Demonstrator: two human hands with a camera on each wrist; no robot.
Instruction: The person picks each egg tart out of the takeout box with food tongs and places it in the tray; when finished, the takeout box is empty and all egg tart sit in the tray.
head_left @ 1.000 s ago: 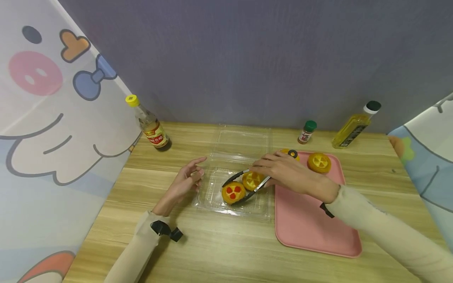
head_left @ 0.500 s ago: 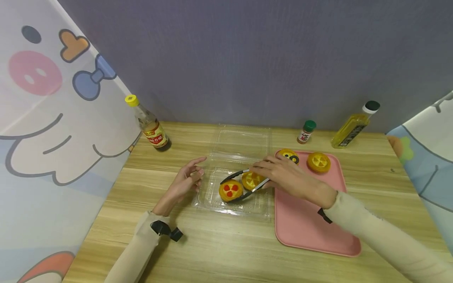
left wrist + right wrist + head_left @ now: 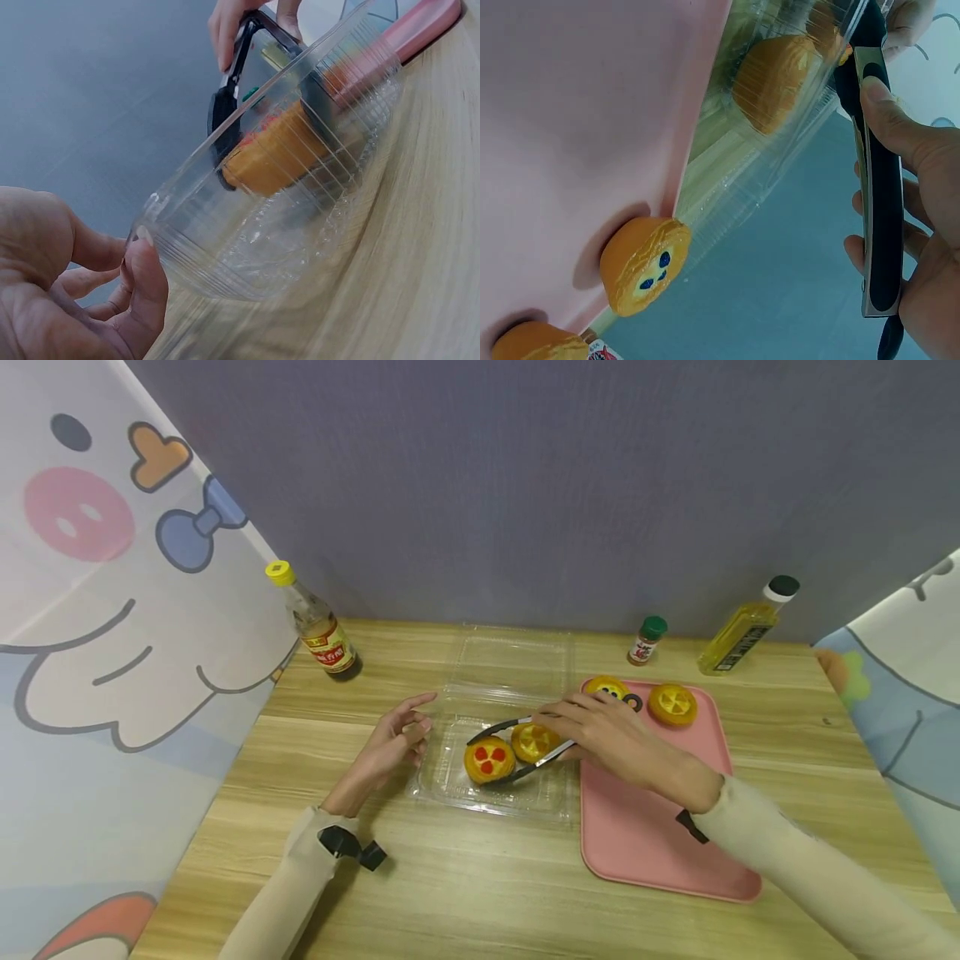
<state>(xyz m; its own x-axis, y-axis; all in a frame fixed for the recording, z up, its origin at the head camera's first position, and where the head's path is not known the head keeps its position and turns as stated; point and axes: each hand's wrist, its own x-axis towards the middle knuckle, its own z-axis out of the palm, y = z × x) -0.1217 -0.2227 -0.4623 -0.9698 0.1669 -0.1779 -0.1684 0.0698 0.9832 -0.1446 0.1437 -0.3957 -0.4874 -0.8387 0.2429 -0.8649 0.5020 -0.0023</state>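
My right hand [image 3: 607, 735] grips black-and-silver tongs [image 3: 881, 202], thumb on one arm and fingers on the other. Their black tips lie on either side of an egg tart with red dots [image 3: 490, 760], inside a clear plastic clamshell box [image 3: 555, 802]. Beside it in the box, partly behind the tongs, sits a tart with yellow wedges [image 3: 534, 742]. Whether the red-dotted tart touches the box floor I cannot tell. At the box's left side, my left hand [image 3: 82, 277] pinches the rim between thumb and finger.
A pink tray [image 3: 660, 843] lies right of the box, with a blue-dotted tart [image 3: 649, 266] and another yellow-wedge tart [image 3: 672, 704] at its far end. Behind stand a green-capped spice jar [image 3: 647, 642] and an oil bottle [image 3: 746, 627]. A yellow-capped sauce bottle [image 3: 322, 631] stands at back left.
The tongs and the red-dotted tart have shifted slightly left and away from me within the box. The left hand keeps its place on the rim.
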